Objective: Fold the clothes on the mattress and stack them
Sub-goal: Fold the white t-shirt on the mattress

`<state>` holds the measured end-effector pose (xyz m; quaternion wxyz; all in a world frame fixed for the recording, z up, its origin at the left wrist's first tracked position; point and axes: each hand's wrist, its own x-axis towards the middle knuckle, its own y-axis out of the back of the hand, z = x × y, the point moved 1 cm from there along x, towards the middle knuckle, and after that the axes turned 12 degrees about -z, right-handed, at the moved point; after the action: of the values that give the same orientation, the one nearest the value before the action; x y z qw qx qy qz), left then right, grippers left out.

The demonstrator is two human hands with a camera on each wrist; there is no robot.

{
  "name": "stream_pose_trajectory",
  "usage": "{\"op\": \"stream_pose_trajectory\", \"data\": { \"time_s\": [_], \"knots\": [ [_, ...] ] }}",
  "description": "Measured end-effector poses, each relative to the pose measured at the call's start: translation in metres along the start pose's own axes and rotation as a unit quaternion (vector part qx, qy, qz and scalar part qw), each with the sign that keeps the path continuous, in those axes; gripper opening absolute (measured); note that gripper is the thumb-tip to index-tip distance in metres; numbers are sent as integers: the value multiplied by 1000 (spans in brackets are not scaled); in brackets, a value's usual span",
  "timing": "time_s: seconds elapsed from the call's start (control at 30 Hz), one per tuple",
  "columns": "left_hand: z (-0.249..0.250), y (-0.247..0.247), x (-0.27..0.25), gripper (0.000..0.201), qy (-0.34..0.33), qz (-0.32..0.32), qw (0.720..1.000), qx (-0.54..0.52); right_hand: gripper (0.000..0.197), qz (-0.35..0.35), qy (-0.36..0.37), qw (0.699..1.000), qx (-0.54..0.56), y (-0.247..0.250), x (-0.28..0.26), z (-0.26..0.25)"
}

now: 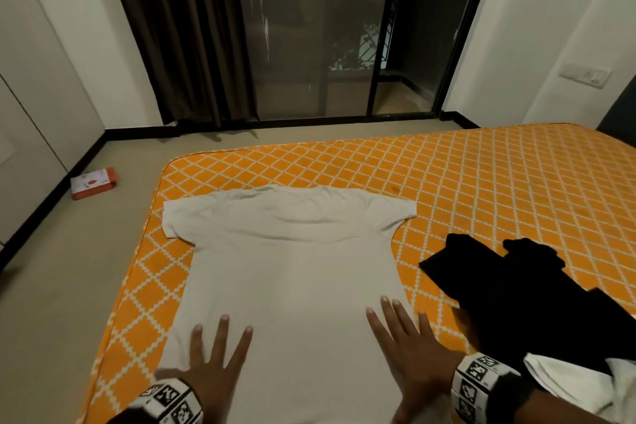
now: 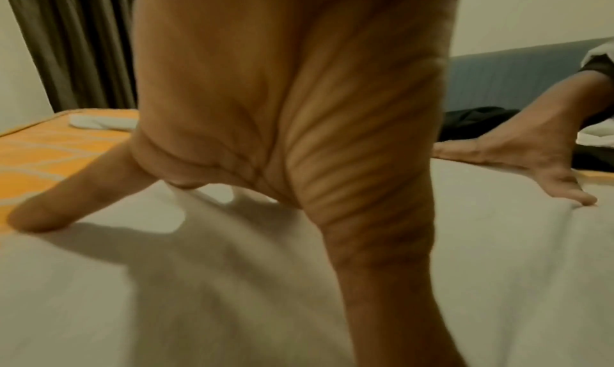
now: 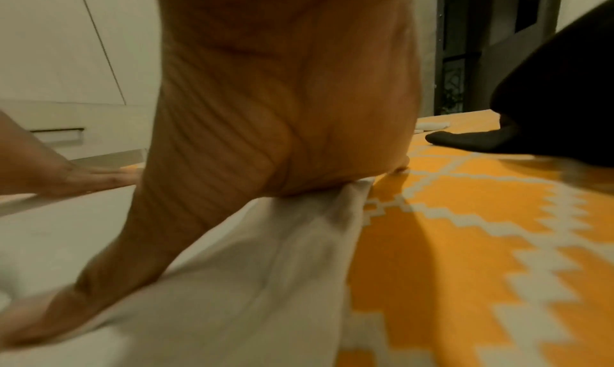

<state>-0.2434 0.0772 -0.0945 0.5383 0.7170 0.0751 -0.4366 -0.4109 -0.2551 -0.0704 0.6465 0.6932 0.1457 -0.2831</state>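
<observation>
On the mattress (image 1: 447, 175), the left hand (image 1: 213, 365) and right hand (image 1: 409, 351) are pressing, fingers splayed wide, on a white T-shirt (image 1: 292, 251). Only the head view is showing its sleeves; the right wrist view is showing black clothes (image 3: 558, 89) close beside.

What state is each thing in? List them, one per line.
white T-shirt: spread flat, unfolded, on the mattress
black garment: crumpled, unfolded, to the shirt's right
left hand: open, pressing flat on the shirt
right hand: open, pressing flat on the shirt
curtain: drawn to the left side
</observation>
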Motion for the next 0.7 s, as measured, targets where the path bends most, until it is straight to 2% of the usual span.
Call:
{"op": "stream_pose_trajectory", "data": {
  "time_s": [0.03, 0.07, 0.1, 0.17, 0.2, 0.23, 0.27, 0.3, 0.33, 0.37, 0.43, 0.5, 0.53, 0.6, 0.7],
  "knots": [
    [-10, -3, -1, 87, -8, 25, 1000, -3, 168, -21, 30, 999, -4, 1, 1, 4],
    [-16, -5, 0, 87, -27, 52, 997, 46, 168, -79, 53, 995, 0, 2, 1, 10],
    [-26, -22, 8, 80, -11, 82, 991, 104, 165, -116, 57, 992, 5, 7, -2, 11],
    [-32, -59, 36, 57, 31, 193, 971, 135, 158, -106, 51, 993, 12, 16, 0, 13],
    [-33, -67, 36, 51, 51, 216, 961, 166, 155, -91, 34, 995, 26, 15, 3, 12],
    [-25, -56, 25, 50, 40, 179, 972, 148, 153, -83, 21, 996, 40, 15, 2, 12],
    [-17, -27, 6, 63, 21, 97, 990, 101, 151, -73, 19, 996, 54, 12, 3, 10],
    [-11, 8, -8, 87, 0, 15, 998, 67, 148, -57, 17, 996, 60, 8, 5, 11],
    [-3, 47, -16, 101, -12, -16, 998, 67, 143, -33, 14, 997, 66, 5, 6, 13],
    [1, 78, -18, 103, -55, -25, 993, 102, 139, 2, 0, 997, 73, 6, 5, 17],
    [31, 140, -25, 109, -56, -13, 987, 151, 126, 108, -67, 983, 131, 7, 1, 30],
    [77, 184, -15, 97, -85, 56, 974, 200, 99, 161, -136, 954, 213, 5, -3, 47],
    [98, 200, -3, 87, -103, 94, 970, 200, 92, 155, -151, 941, 260, 5, -5, 52],
    [145, 229, 30, 70, -141, 149, 964, 167, 96, 92, -159, 930, 319, 1, -8, 59],
    [216, 256, 82, 57, -190, 174, 959, 116, 96, 18, -155, 919, 361, -7, -14, 59]
  ]
}}
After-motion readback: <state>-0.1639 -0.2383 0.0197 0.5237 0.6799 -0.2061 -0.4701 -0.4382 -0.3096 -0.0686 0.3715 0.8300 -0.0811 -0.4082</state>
